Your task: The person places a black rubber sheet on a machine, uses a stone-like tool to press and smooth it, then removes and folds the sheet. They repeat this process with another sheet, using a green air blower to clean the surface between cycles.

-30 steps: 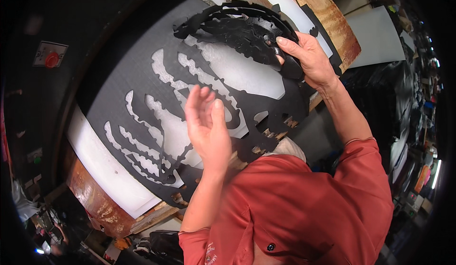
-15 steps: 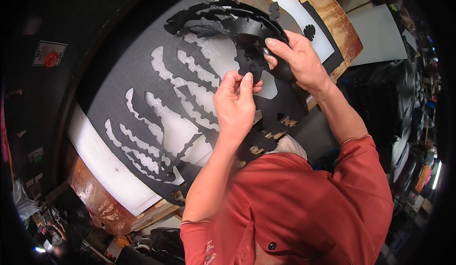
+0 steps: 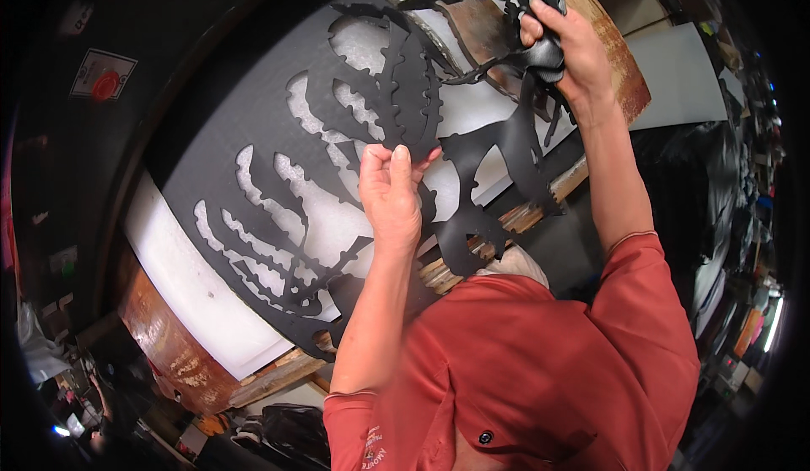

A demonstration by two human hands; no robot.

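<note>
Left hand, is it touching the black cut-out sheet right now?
Touching. The head view shows the left hand pinching a leaf-shaped lobe of the black cut-out sheet between thumb and fingers, while the right hand grips its bunched upper end.

Wide fisheye view with a black vignette ringing the frame, heaviest from 7 to 11 o'clock. Light falls brightest on the centre, where the white foam board [image 3: 472, 108] looks slightly glary. Straight edges bow toward the rim; cluttered edges at 3 and 8 o'clock are dim and soft.
</note>
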